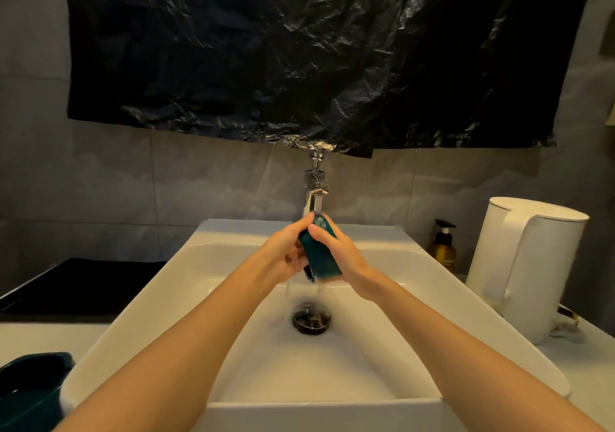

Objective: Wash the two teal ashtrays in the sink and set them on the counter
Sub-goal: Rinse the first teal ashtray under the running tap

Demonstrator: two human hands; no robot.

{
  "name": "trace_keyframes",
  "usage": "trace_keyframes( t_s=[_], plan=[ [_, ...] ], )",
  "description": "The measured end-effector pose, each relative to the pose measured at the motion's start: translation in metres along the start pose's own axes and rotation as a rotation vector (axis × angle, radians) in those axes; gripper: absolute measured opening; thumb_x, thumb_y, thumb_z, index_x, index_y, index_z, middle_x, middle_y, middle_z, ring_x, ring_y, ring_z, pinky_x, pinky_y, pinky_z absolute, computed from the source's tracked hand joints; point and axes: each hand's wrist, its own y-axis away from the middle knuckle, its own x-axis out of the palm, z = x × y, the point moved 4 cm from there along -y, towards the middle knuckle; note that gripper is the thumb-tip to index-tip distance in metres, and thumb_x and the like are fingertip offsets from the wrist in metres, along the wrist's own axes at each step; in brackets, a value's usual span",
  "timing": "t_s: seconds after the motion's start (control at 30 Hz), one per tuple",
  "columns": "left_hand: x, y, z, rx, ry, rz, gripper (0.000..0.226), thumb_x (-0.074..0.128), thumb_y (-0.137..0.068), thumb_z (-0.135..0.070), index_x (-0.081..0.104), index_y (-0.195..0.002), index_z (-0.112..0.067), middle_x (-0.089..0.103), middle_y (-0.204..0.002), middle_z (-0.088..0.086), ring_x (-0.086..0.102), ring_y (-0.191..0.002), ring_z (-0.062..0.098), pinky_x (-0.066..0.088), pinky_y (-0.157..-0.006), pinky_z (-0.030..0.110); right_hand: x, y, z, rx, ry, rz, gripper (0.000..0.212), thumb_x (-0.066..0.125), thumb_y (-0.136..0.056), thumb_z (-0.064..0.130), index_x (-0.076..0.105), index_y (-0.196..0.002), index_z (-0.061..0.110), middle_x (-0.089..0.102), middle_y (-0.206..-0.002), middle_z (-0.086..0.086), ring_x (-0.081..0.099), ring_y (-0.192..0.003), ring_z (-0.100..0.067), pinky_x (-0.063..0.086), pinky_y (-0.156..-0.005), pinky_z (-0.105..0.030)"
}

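We've got one teal ashtray (pixel 320 255) tilted on edge under the faucet (pixel 314 195), at twelve o'clock from the drain (pixel 311 321), water streaming off it into the sink (pixel 239 231). Our left hand (pixel 283 251) grips its left side and our right hand (pixel 342 255) wraps the right, thumb on the face. The second teal ashtray (pixel 31 388) sits on the counter (pixel 40 335) at eight o'clock. At three o'clock there's a white kettle (pixel 525 265), with a pump bottle (pixel 442 246) just beside it.

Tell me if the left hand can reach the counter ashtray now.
Probably not yet: the left hand grips the wet ashtray under the tap. Once freed, nothing blocks its way to the counter ashtray.
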Motion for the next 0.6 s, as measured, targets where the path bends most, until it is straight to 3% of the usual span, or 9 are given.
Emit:
trace_keyframes(
  t_s=[0.1,0.2,0.27,0.33,0.43,0.5,0.6],
  plan=[
    [0.0019,0.0008,-0.0026,0.011,0.048,0.008,0.031,0.065,-0.087,-0.029,0.060,-0.108,-0.006,0.065,-0.103,0.013,0.063,-0.091,0.022,0.054,-0.074,0.031,-0.0007,-0.0007,-0.0015,0.044,-0.053,-0.001,0.020,0.056,-0.089,0.052,0.055,-0.106,0.041,0.063,-0.106,-0.009,0.063,-0.095,-0.026,0.058,-0.079,-0.044],
    [0.0048,0.0031,-0.0044,0.032,0.094,0.056,0.026,0.053,-0.095,-0.019,0.057,-0.113,0.000,0.064,-0.095,0.015,0.062,-0.087,0.021,0.050,-0.079,0.035,-0.0052,-0.0035,-0.0055,0.080,-0.108,-0.007,0.020,0.056,-0.089,0.051,0.058,-0.103,0.037,0.065,-0.106,-0.012,0.063,-0.097,-0.030,0.053,-0.087,-0.055],
    [0.0046,0.0039,-0.0047,0.025,0.082,0.080,0.026,0.050,-0.097,-0.018,0.056,-0.115,-0.001,0.064,-0.097,0.015,0.062,-0.089,0.021,0.050,-0.080,0.036,-0.0073,-0.0034,-0.0046,0.050,-0.099,-0.001,0.018,0.055,-0.090,0.048,0.057,-0.105,0.038,0.064,-0.103,-0.010,0.062,-0.092,-0.026,0.054,-0.088,-0.050],
    [0.0051,0.0042,-0.0050,0.014,0.071,0.100,0.029,0.051,-0.096,-0.020,0.055,-0.119,-0.002,0.063,-0.104,0.015,0.062,-0.095,0.023,0.053,-0.078,0.036,-0.0089,-0.0019,-0.0003,-0.026,-0.047,-0.002,0.014,0.054,-0.093,0.044,0.052,-0.107,0.046,0.063,-0.103,-0.005,0.061,-0.090,-0.020,0.056,-0.079,-0.038],
    [0.0024,0.0017,-0.0023,-0.015,0.032,0.061,0.036,0.064,-0.088,-0.028,0.059,-0.116,-0.007,0.065,-0.108,0.014,0.062,-0.101,0.024,0.056,-0.078,0.034,-0.0064,-0.0002,0.0026,-0.123,0.057,0.012,0.034,0.054,-0.094,0.037,0.039,-0.122,0.049,0.060,-0.108,0.004,0.060,-0.094,-0.012,0.051,-0.069,-0.018],
    [-0.0013,0.0004,-0.0001,-0.051,0.018,0.020,0.044,0.073,-0.079,-0.035,0.061,-0.112,-0.010,0.066,-0.109,0.014,0.062,-0.102,0.027,0.057,-0.077,0.036,-0.0017,-0.0006,0.0007,-0.139,0.116,0.041,0.043,0.055,-0.094,0.038,0.037,-0.132,0.044,0.059,-0.116,0.001,0.059,-0.099,-0.012,0.049,-0.069,-0.014],
    [-0.0015,0.0000,-0.0038,-0.033,0.060,0.048,0.035,0.068,-0.084,-0.029,0.061,-0.109,-0.006,0.065,-0.111,0.015,0.063,-0.098,0.024,0.055,-0.080,0.033,-0.0017,-0.0007,0.0011,-0.070,0.046,0.034,0.026,0.053,-0.093,0.045,0.047,-0.118,0.045,0.062,-0.110,-0.002,0.061,-0.095,-0.015,0.055,-0.072,-0.023]
  ],
)
